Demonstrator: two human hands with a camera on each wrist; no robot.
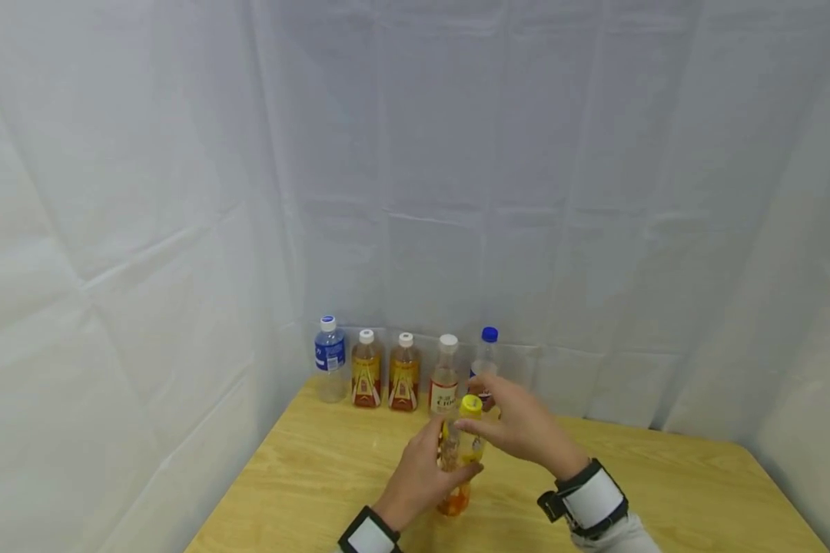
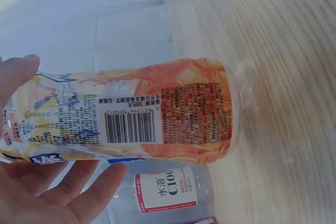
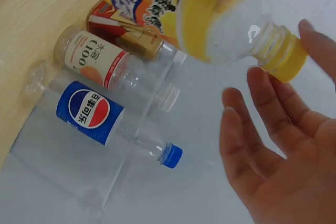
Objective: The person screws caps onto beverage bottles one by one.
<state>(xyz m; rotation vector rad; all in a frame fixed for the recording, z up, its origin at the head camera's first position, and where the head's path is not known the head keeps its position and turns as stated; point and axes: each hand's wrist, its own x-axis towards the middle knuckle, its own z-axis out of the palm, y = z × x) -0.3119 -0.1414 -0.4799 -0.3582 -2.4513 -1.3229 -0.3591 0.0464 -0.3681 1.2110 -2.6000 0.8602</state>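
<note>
My left hand (image 1: 422, 468) grips a clear juice bottle (image 2: 194, 114) round its upper body, thumb on one side and fingers on the other. It has an orange-and-yellow label and stands nearly upright, its base right at the wooden table. The bottle's yellow cap (image 3: 289, 59) sits on the neck. My right hand (image 1: 519, 418) is at the top of the bottle, thumb and index finger pinching the cap from opposite sides. In the right wrist view, the other fingers (image 3: 236, 135) curve loosely away from the cap.
Several bottles line the back of the table (image 1: 318, 461): a blue-labelled one (image 1: 330, 357), two amber-labelled ones with white caps (image 1: 366, 376), a white-capped C100 bottle (image 3: 97, 59) and a blue-capped cola bottle (image 3: 89, 111). White sheeting (image 1: 456, 192) hangs behind and at both sides.
</note>
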